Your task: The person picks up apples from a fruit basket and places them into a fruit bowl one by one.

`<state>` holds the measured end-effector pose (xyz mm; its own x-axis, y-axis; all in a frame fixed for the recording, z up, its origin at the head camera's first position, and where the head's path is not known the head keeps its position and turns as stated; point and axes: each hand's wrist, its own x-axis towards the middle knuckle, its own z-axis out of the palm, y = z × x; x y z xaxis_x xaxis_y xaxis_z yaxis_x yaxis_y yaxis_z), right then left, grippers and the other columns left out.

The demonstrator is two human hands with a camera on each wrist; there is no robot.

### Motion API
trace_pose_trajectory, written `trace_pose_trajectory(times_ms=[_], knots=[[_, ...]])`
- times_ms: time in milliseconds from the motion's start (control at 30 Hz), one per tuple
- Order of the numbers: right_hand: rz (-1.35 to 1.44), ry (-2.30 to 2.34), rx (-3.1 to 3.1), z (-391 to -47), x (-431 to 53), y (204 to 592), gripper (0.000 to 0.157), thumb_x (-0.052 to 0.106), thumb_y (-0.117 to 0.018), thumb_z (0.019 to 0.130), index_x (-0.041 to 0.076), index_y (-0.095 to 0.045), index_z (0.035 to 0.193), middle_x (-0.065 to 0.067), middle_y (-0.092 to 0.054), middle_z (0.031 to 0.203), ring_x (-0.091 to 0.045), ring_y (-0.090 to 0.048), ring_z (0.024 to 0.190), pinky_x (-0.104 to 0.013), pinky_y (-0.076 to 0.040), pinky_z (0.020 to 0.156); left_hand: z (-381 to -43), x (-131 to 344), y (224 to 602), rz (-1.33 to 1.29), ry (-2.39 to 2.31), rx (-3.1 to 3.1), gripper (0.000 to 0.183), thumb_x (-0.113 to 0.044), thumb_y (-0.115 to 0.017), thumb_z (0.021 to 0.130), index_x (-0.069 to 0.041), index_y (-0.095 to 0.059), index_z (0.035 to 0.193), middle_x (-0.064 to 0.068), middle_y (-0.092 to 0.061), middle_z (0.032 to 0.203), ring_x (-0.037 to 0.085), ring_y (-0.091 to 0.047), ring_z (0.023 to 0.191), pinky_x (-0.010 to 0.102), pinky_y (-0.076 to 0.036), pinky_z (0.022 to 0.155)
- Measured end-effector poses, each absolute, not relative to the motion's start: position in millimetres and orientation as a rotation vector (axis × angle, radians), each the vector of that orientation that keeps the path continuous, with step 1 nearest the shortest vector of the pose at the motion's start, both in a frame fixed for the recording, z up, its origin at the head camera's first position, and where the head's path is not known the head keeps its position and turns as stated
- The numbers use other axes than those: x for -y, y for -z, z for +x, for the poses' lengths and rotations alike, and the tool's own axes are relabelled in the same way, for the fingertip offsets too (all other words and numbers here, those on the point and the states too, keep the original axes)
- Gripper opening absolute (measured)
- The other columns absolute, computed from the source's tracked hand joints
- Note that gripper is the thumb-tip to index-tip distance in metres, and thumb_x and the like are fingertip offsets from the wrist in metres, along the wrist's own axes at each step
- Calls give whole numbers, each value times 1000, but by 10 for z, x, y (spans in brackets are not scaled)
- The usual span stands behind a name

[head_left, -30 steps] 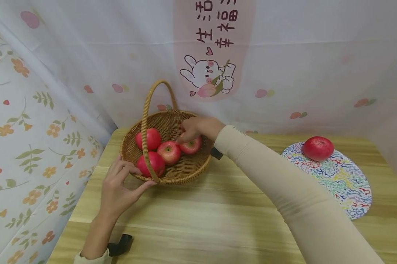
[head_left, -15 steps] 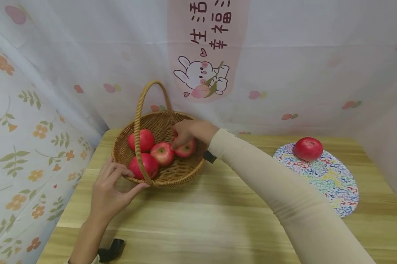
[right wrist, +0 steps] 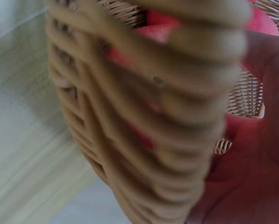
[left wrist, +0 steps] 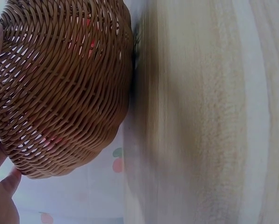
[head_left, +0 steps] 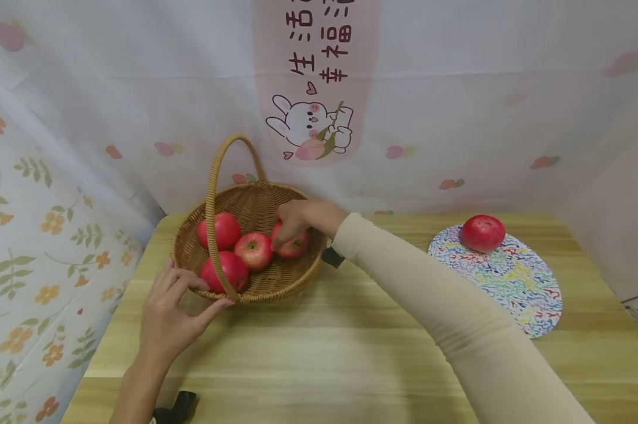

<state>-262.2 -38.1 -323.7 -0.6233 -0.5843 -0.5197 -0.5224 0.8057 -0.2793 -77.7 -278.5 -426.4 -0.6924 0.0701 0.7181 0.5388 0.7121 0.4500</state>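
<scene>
A wicker basket (head_left: 292,284) with a tall arched handle (head_left: 213,206) stands on the table and holds several red apples. My left hand (head_left: 166,315) grips its left front rim, thumb at the front near the handle's foot and fingers along the side. My right hand (head_left: 300,219) reaches over the back right rim and holds the rightmost apple (head_left: 296,246), fingers partly hidden. Another apple (head_left: 253,250) lies beside it, with two more to the left. The left wrist view shows the basket's woven side (left wrist: 69,84); in the right wrist view the blurred basket wall (right wrist: 144,116) hides much.
On the right, a round mat (head_left: 520,282) with colourful squiggles bears a red fruit (head_left: 482,233). A printed curtain (head_left: 430,106) hangs behind the wooden table (head_left: 308,359), and a floral cloth (head_left: 37,282) hangs at its left.
The head view has shifted, so the basket and mat appear further left. My left hand keeps its grip on the rim, and the right hand stays at the same apple inside the basket.
</scene>
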Motion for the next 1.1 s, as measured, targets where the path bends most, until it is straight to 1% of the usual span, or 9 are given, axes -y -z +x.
trace_pose_trajectory(times_ms=[167, 300, 600, 800, 833, 900, 1000, 1033, 1100], knots=[[-812, 149, -2349, -2592, 419, 3252, 75, 44, -76, 92, 9, -51, 153, -7, -54, 151, -21, -49, 140, -34, -45, 119, -742, 2815, 4270, -455, 863, 2235, 65, -71, -73, 86, -7, -67, 81, 5, -64, 86, 19, -58, 90, 50, -33, 131], [-824, 138, -2320, -2562, 445, 3242, 71, 40, -80, 90, 13, -53, 149, -6, -55, 148, -21, -50, 136, -34, -46, 116, -737, 2821, 4277, -448, 861, 2235, 66, -72, -73, 86, -7, -68, 81, 6, -64, 87, 21, -58, 91, 50, -33, 130], [-818, 51, -2336, -2531, 486, 3191, 65, 47, -76, 94, 14, -54, 147, -6, -57, 145, -22, -51, 136, -36, -46, 116, -797, 2835, 4303, -463, 854, 2182, 68, -73, -73, 85, -6, -67, 79, 6, -65, 86, 21, -58, 90, 54, -36, 128], [-817, 64, -2331, -2533, 488, 3130, 83, 38, -78, 92, 12, -40, 161, -8, -48, 160, -22, -43, 148, -34, -41, 123, -807, 2837, 4283, -447, 863, 2180, 69, -74, -71, 86, -5, -67, 79, 8, -65, 86, 21, -56, 89, 49, -37, 129], [-825, 63, -2340, -2532, 483, 3116, 81, 36, -78, 91, 11, -43, 159, -8, -51, 156, -22, -46, 144, -32, -43, 119, -807, 2836, 4280, -445, 868, 2178, 69, -74, -71, 86, -5, -67, 79, 8, -65, 86, 20, -56, 89, 49, -37, 129], [-844, 55, -2363, -2527, 474, 3087, 64, 31, -79, 87, 7, -55, 142, -7, -60, 134, -19, -54, 124, -25, -49, 102, -808, 2838, 4276, -442, 879, 2175, 69, -73, -72, 86, -4, -67, 79, 7, -65, 86, 17, -54, 88, 49, -38, 128], [-890, 35, -2397, -2508, 455, 3048, 36, 28, -79, 83, 8, -57, 104, -1, -51, 101, -17, -48, 95, -23, -45, 75, -806, 2839, 4272, -438, 901, 2172, 68, -71, -74, 86, -4, -68, 80, 7, -65, 86, 13, -53, 89, 51, -37, 128], [-902, 30, -2408, -2498, 446, 3034, 35, 27, -80, 82, 10, -53, 97, 0, -47, 96, -17, -45, 90, -24, -42, 71, -802, 2840, 4272, -437, 907, 2173, 68, -71, -74, 85, -4, -68, 80, 7, -65, 86, 12, -53, 90, 51, -37, 128], [-924, 54, -2424, -2473, 425, 3006, 35, 26, -82, 80, 10, -57, 98, 0, -51, 96, -16, -48, 91, -24, -45, 71, -791, 2842, 4268, -431, 918, 2180, 67, -71, -75, 85, -5, -68, 81, 7, -65, 86, 11, -54, 91, 53, -36, 129]])
